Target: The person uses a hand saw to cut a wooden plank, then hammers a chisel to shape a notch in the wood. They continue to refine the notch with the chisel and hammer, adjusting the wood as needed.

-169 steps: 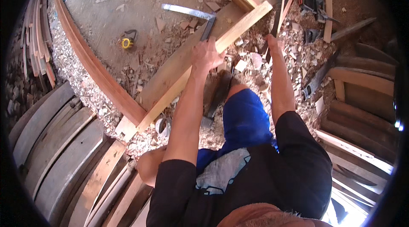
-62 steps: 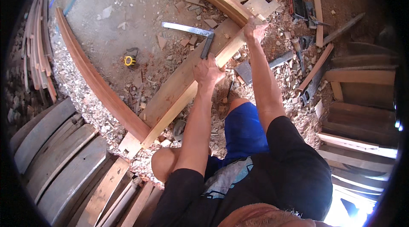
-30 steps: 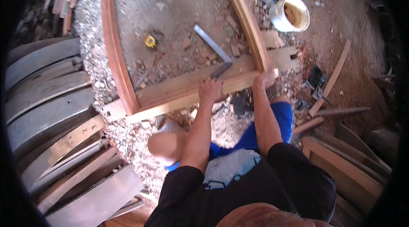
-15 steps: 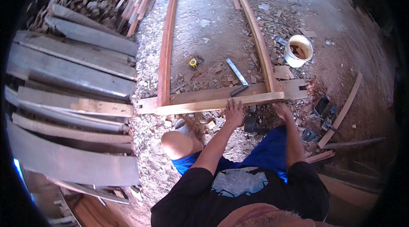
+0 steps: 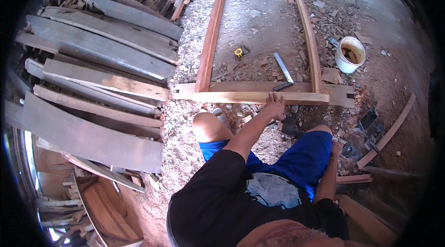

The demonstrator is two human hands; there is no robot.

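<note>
My left hand (image 5: pixel 275 107) rests with fingers stretched on the front edge of a pale wooden crosspiece (image 5: pixel 232 97), right of its middle. The crosspiece lies across the near ends of two long reddish wooden rails, a left rail (image 5: pixel 214 33) and a right rail (image 5: pixel 308 31). A notched board (image 5: pixel 340 94) lies flat underneath. My right hand (image 5: pixel 337 148) is down beside my right knee, holding nothing that I can see; its fingers are too small to read. A black block-like object (image 5: pixel 290 127) sits on the ground just below my left hand.
Between the rails lie a try square (image 5: pixel 283 70) and a yellow tape measure (image 5: pixel 239 52). A white bucket (image 5: pixel 350 57) stands to the right, near a curved wood strip (image 5: pixel 389 131). Stacked grey planks (image 5: pixel 116 52) fill the left. Wood chips litter the ground.
My right hand has left the crosspiece's right end and dropped back beside my right knee. My left hand stays at the crosspiece. The whole view has shifted, moving the scene rightward and up.
</note>
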